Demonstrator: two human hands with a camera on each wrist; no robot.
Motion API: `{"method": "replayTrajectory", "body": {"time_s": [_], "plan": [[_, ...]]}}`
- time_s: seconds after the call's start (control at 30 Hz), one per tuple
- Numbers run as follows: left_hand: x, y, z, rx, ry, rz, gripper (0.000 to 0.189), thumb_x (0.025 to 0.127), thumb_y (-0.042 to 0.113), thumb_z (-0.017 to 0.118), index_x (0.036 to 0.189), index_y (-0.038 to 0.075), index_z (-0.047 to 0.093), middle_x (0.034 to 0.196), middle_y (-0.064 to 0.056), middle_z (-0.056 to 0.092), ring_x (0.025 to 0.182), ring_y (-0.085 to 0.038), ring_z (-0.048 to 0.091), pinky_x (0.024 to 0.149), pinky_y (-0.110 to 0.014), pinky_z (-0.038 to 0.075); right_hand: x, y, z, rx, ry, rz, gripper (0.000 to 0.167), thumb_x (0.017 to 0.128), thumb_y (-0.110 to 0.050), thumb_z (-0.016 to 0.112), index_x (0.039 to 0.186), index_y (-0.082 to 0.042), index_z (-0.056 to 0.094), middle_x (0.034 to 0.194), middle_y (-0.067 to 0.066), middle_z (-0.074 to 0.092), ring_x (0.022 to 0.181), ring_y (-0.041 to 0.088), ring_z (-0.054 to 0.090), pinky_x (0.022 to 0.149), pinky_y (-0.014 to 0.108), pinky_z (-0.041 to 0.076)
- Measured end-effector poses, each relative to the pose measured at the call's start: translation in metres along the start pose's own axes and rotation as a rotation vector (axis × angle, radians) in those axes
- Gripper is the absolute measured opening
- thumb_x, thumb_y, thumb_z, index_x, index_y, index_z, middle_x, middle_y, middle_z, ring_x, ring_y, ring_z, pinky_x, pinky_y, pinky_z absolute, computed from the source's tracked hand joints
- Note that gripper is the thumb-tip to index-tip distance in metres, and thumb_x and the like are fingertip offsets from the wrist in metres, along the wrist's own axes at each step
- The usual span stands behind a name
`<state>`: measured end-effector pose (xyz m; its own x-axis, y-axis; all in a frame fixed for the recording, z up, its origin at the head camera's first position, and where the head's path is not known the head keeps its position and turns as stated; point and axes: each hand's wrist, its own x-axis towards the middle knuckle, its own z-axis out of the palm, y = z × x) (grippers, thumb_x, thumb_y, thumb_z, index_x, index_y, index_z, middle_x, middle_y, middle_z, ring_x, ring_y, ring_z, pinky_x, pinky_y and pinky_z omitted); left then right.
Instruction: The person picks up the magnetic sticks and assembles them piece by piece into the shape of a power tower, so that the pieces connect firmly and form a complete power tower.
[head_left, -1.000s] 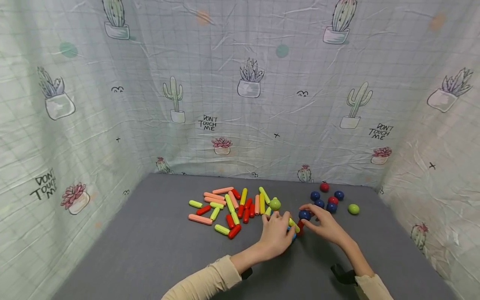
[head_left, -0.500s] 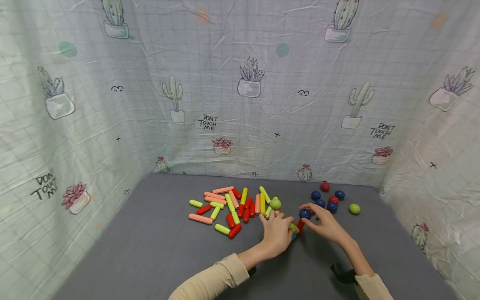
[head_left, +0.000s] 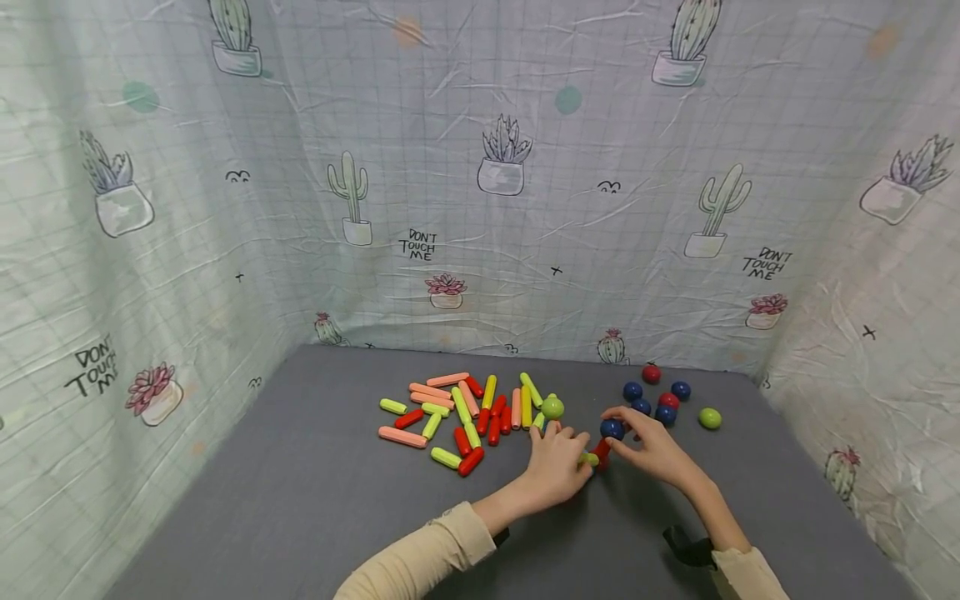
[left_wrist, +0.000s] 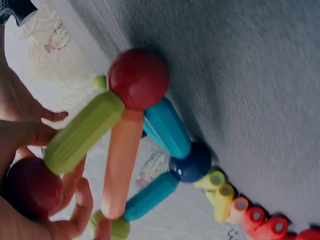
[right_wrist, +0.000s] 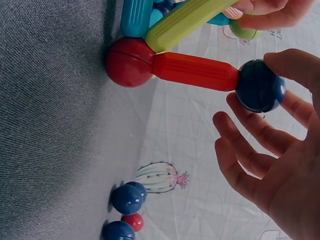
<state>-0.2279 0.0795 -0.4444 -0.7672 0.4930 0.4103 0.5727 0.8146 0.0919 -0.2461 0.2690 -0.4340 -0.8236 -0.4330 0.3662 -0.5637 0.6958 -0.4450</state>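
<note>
Head view: the left hand (head_left: 557,468) and right hand (head_left: 651,450) are sitting close together over a grey surface (head_left: 300,500), partly covering a build of balls and rods. Loose rods (head_left: 471,461) are lying to the left and loose balls (head_left: 665,414) beyond the right hand, all waiting unused.

Left wrist view: the left hand is gripping an upper red ball (left_wrist: 32,187) on a green rod (left_wrist: 85,132). That rod is meeting a lower red ball (left_wrist: 140,77), where a salmon rod (left_wrist: 122,165) and teal rod (left_wrist: 167,127) are also joining; the base seems largely assembled.

Right wrist view: the right hand is pinching a held blue ball (right_wrist: 260,86) atop a red rod (right_wrist: 197,71), which is rising from a base red ball (right_wrist: 129,62). No second rod is showing on the held ball, so the upper part is apparently lacking links.
</note>
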Motion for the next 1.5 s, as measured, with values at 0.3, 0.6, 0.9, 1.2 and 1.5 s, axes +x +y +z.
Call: {"method": "replayTrajectory", "body": {"time_s": [0.3,0.6,0.9,1.2,1.5], "plan": [[0.009,-0.005,-0.01,0.068,-0.215,0.091,0.026,0.077,0.023,0.065,0.103,0.022,0.063,0.087,0.0,0.057,0.083,-0.019,0.048,0.076,-0.044,0.039,0.0,0.0,0.0,0.04,-0.062,-0.052,0.037,0.081,-0.013,0.064,0.114,-0.016,0.049,0.106,0.005,0.06,0.083,0.011,0.057,0.065,0.035,0.05],[0.01,-0.008,-0.007,-0.05,-0.237,0.129,0.035,0.075,0.023,0.069,0.108,0.02,0.059,0.08,0.002,0.058,0.073,-0.011,0.052,0.072,-0.042,0.036,-0.001,0.002,0.002,0.055,-0.063,-0.061,0.04,0.079,-0.01,0.065,0.115,-0.016,0.049,0.106,0.005,0.06,0.081,0.008,0.055,0.063,0.031,0.048],[0.011,-0.009,-0.009,0.016,-0.254,0.157,0.028,0.076,0.027,0.065,0.104,0.023,0.062,0.089,0.002,0.056,0.076,-0.013,0.049,0.068,-0.034,0.035,-0.001,0.003,0.002,0.058,-0.064,-0.064,0.04,0.08,-0.01,0.064,0.116,-0.016,0.048,0.108,0.005,0.059,0.082,0.008,0.056,0.065,0.035,0.049],[0.008,-0.013,-0.007,-0.033,-0.178,0.109,0.031,0.074,0.021,0.065,0.104,0.019,0.057,0.075,0.004,0.054,0.073,-0.014,0.049,0.063,-0.033,0.038,0.0,0.003,0.003,0.059,-0.064,-0.058,0.04,0.08,-0.009,0.063,0.117,-0.016,0.047,0.107,0.006,0.06,0.082,0.009,0.057,0.065,0.036,0.049],[-0.007,-0.013,-0.002,-0.093,0.0,0.045,0.025,0.076,0.022,0.066,0.099,0.016,0.058,0.078,0.003,0.059,0.071,-0.013,0.05,0.058,-0.028,0.027,0.0,0.004,0.004,0.057,-0.063,-0.047,0.041,0.08,-0.008,0.064,0.116,-0.016,0.047,0.108,0.006,0.06,0.082,0.008,0.056,0.066,0.035,0.049]]}}
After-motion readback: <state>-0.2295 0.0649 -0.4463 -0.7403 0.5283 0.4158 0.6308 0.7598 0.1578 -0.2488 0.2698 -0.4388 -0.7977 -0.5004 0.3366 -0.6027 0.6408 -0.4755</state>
